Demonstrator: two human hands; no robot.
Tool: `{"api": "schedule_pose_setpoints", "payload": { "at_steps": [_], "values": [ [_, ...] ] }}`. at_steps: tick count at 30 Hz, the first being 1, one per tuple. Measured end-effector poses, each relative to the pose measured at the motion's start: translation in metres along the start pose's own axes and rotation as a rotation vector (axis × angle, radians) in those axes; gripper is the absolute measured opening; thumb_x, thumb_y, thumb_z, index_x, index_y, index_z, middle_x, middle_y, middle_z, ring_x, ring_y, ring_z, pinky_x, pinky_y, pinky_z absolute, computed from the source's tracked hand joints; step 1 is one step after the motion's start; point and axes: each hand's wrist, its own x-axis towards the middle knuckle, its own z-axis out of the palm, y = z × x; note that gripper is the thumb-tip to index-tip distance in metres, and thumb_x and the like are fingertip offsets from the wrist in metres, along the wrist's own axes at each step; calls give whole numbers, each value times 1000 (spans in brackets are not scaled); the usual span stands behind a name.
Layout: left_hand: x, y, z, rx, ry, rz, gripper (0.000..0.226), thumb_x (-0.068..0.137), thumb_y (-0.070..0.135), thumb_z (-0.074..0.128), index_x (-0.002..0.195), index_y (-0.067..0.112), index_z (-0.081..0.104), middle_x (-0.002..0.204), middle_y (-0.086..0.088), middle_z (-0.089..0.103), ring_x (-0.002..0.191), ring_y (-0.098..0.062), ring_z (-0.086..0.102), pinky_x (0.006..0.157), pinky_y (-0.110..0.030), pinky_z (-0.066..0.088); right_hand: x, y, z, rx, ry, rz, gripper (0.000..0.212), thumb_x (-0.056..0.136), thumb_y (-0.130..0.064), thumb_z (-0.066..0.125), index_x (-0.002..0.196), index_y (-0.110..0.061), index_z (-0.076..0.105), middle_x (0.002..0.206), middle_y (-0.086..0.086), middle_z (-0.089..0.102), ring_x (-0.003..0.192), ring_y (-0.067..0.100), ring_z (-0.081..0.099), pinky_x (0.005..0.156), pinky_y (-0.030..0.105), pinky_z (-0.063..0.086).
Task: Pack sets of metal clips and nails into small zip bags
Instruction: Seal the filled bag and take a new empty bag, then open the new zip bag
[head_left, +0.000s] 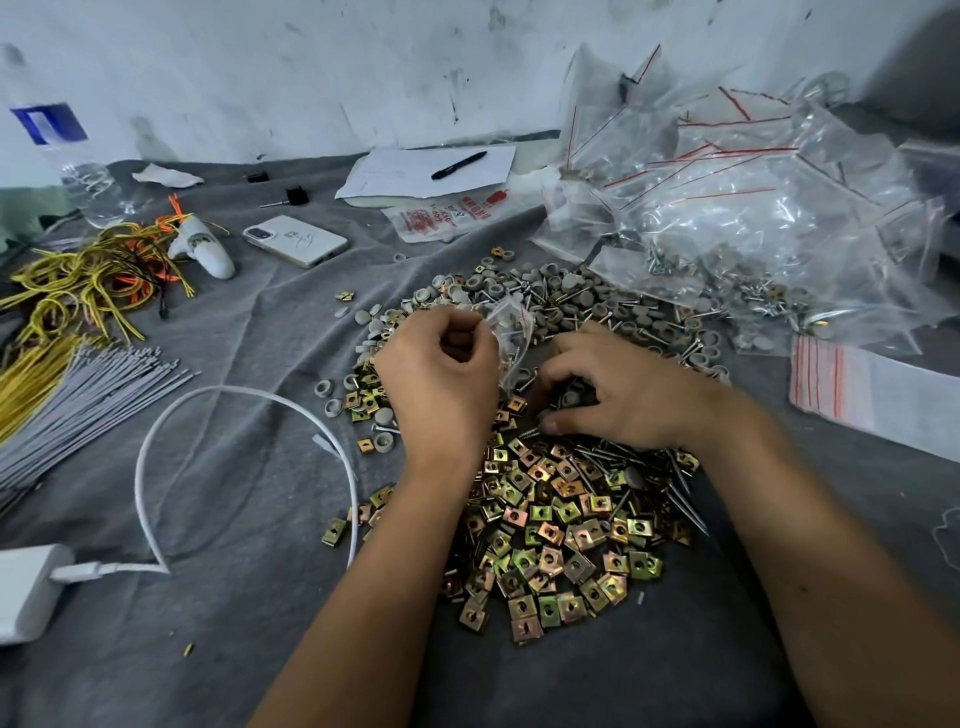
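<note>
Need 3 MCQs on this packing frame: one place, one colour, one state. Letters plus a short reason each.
1. Where does the phone lie?
A. left of the parts pile
B. on the notepad
C. under the zip bags

2. What colour are the zip bags' seal lines?
A. blue
B. red
C. green

3. What does the left hand hold?
A. a pen
B. nothing
C. a small zip bag

Key: A, the phone rests on the grey cloth up and left of the pile; B, red stripes run across the bags; C, its fingers pinch the clear bag, screws visible inside.
</note>
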Motion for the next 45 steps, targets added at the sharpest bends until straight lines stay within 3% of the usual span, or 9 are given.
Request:
{"api": "schedule_pose_setpoints", "payload": {
  "at_steps": [4, 10, 16, 22, 25, 28, 33, 41, 45],
  "values": [
    [1, -2, 0, 14, 0, -32, 12, 85, 11, 74, 79, 20, 77, 68, 13, 67, 61, -2, 61, 58, -15, 47, 2, 1, 2, -19, 65, -7, 10, 92, -32, 74, 95, -28, 65, 104, -12, 62, 102, 9, 50, 91, 32, 40],
    [0, 0, 1, 2, -64, -63, 21, 86, 10, 75, 78, 29, 72, 69, 15, 68, 63, -2, 65, 59, -16, 51, 1, 7, 2, 165, 273, 29, 14, 90, -19, 77, 102, -25, 73, 85, -19, 70, 77, -3, 68, 68, 8, 49],
    [-4, 0, 1, -38, -198, -38, 10, 87, 12, 79, 90, 20, 75, 71, 13, 68, 62, -3, 65, 57, -17, 52, 2, 13, 1, 254, 550, 137, 20, 87, -21, 81, 101, -29, 67, 78, -8, 71, 64, 1, 69, 60, 16, 55],
    [-6, 0, 2, -27, -273, -50, 11, 87, 8, 78, 95, 13, 74, 69, 7, 68, 58, -6, 64, 53, -21, 53, 1, 18, 1, 265, 579, 248, 15, 92, -12, 75, 103, -21, 71, 73, -7, 71, 56, 0, 68, 49, 10, 48],
    [-6, 0, 3, -25, -281, -55, 9, 87, 9, 78, 95, 12, 75, 70, 6, 68, 60, -6, 64, 54, -18, 51, 1, 11, -3, 257, 640, 209, 11, 94, -13, 71, 102, -18, 77, 74, -14, 71, 65, -1, 70, 61, 14, 57],
    [-6, 1, 3, -33, -276, -53, 7, 87, 8, 78, 92, 12, 75, 71, 6, 68, 61, -5, 63, 56, -18, 52, -3, 1, -7, 502, 720, 69, 9, 95, -11, 71, 102, -14, 77, 71, -4, 74, 61, 10, 72, 56, 21, 57],
    [-5, 4, 3, -55, -226, -52, 4, 87, 7, 77, 89, 11, 76, 71, 5, 69, 62, -11, 67, 57, -29, 59, 1, -9, 1, 438, 591, 33, 11, 88, -8, 79, 98, -11, 77, 81, -6, 76, 63, 8, 74, 60, 26, 62],
    [-4, 5, 1, -78, -141, -93, 14, 87, 8, 78, 83, 20, 73, 69, 11, 67, 59, -2, 61, 55, -18, 51, -2, -1, -6, 349, 709, 57, 6, 88, -22, 80, 90, -18, 76, 79, -10, 73, 70, 5, 70, 64, 17, 56],
    [-4, 6, 0, -88, -78, -111, 25, 85, 5, 76, 77, 28, 68, 65, 14, 65, 58, 2, 60, 52, -10, 45, -5, 2, -7, 129, 352, 16, 11, 84, -37, 81, 86, -29, 74, 83, -15, 66, 82, 3, 60, 71, 17, 45]
  ]
}}
